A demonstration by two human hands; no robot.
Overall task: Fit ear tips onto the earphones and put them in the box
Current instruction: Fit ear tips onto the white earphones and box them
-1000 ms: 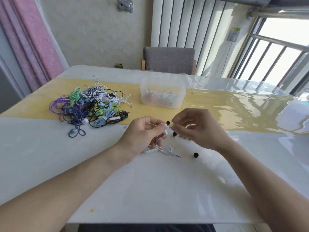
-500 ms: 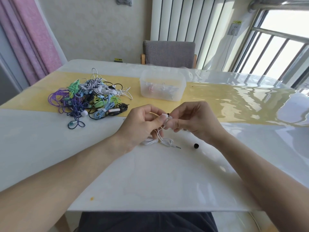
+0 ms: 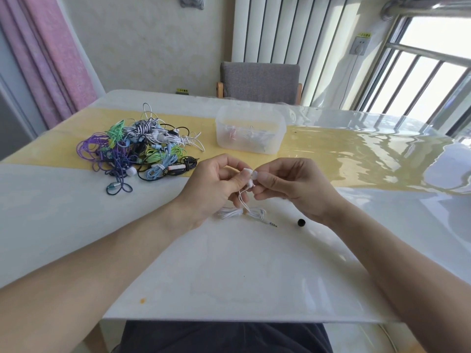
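Both hands, left hand (image 3: pixel 216 184) and right hand (image 3: pixel 293 184), are pinching the small white plastic earbud (image 3: pixel 249 178) nearer the clear plastic box (image 3: pixel 249 131) than before; fitting appears underway; one black ear tip (image 3: pixel 301 222) is lying spare.

**Hands together at mid-table**

Both forearms reaching in from the near edge, converging. Left hand (image 3: pixel 216 189) raised, fingers curled, thumb and fingertips pinching. Right hand (image 3: pixel 290 186) opposite, fingertips touching the left's, likewise curled in a fine pinch.

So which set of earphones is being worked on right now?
The white earphones, pinched between the left hand and right hand with their cord on the table. The coloured ones lie untouched in the tangled pile to the left.
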